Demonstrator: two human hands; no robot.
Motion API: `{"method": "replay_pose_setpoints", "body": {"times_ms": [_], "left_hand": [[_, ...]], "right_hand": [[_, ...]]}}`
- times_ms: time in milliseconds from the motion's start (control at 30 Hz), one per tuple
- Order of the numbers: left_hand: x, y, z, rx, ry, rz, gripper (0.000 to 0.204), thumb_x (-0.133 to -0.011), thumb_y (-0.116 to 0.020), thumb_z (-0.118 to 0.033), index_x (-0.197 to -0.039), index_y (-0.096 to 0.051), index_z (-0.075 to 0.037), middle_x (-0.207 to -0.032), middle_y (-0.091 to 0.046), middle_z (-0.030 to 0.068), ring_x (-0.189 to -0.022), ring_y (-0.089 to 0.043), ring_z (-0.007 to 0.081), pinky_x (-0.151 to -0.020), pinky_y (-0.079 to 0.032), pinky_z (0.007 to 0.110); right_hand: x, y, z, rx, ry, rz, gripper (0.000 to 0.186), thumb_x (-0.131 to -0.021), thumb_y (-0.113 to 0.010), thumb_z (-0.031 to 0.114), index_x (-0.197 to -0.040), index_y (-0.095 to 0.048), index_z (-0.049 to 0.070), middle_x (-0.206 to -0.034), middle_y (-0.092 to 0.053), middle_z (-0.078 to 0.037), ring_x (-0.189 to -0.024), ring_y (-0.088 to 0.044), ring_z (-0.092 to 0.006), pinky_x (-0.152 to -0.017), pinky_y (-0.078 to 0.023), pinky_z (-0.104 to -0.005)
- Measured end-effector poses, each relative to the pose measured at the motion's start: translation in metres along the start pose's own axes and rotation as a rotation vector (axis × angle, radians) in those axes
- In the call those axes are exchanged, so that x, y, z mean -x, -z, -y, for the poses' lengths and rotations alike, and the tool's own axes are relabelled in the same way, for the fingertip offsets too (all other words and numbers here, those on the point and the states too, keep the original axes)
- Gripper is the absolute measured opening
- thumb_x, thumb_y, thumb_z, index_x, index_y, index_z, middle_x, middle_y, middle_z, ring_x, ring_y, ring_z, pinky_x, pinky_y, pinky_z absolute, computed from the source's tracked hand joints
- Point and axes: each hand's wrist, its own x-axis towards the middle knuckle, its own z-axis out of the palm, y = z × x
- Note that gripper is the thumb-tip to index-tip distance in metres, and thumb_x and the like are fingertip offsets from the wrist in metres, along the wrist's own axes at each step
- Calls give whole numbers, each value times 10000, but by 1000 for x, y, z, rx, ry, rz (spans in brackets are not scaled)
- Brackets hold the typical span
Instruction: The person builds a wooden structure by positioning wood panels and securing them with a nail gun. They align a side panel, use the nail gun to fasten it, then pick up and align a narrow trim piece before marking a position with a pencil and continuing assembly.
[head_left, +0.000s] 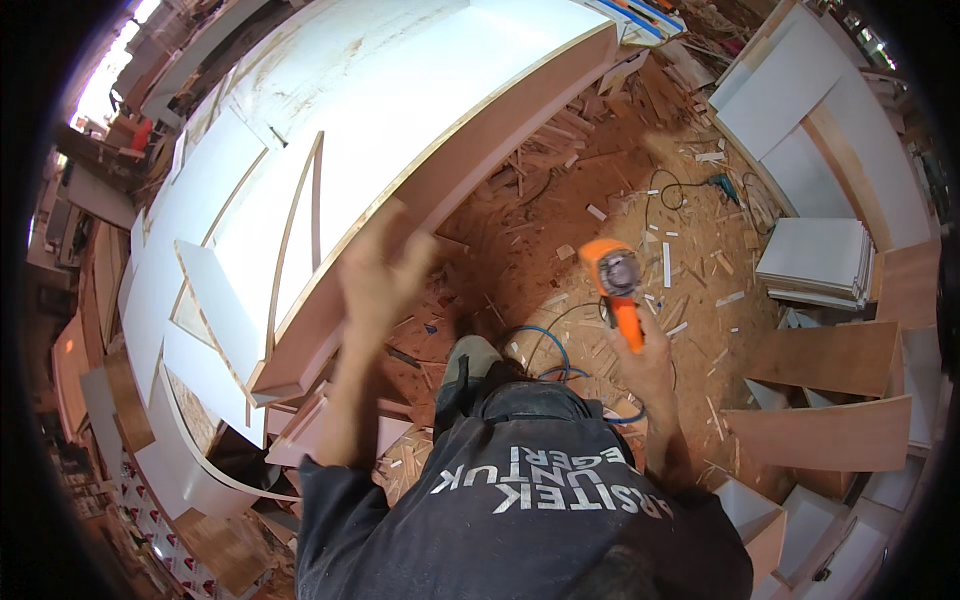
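My left hand [382, 275] is blurred by motion beside the wooden edge of a large white panel assembly [450, 110]. Its thumb stands apart from the fingers, and nothing shows in its grasp; I cannot tell whether it touches the edge. My right hand [645, 355] is wrapped round the handle of an orange nail gun [612, 265] with a round grey cap, held up over the littered floor. A blue hose [562, 350] loops below, near my right forearm; where it joins is hidden. Narrow wooden strips [297, 225] and a loose white board [215, 300] rest on the assembly.
Offcuts and sawdust cover the floor [690, 260]. On the right stand a stack of white panels [818, 258], wooden box parts [820, 435] and large leaning boards [800, 110]. A corded teal power tool [724, 186] lies on the floor. A curved white piece [190, 470] stands at the lower left.
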Motion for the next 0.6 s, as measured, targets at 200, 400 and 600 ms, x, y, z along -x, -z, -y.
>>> {"method": "replay_pose_setpoints", "body": {"times_ms": [200,400,600], "left_hand": [[-153,4,147,457,703,721,986,-941,-482,-766,-1498,-438,46,-1453,-535,244,-1362,-511,340,-1120,-417,483],[-188,-91,187,324,693,1068,1156,-897,-159,-885,-1567,-322,43,-1625,-243,327,-1501,-183,554,-1187,-155,708],[-199,-177,222,789,831,1251,804,-1082,-217,-632,-1498,-486,1,-1460,-543,185,-1322,-498,253,-1141,-368,368]], "right_hand": [[-33,6,-75,-13,-206,-154,357,-905,-716,183,-1217,-653,21,-918,-682,-121,-804,-650,-210,-761,-510,-354],[-107,20,-80,172,-402,-192,305,-913,-716,142,-1173,-662,-8,-852,-652,-40,-728,-581,-131,-694,-483,-309],[-234,51,-58,392,-293,-337,265,-894,-737,158,-1092,-662,-1,-784,-611,-41,-694,-553,-140,-656,-469,-328]]}}
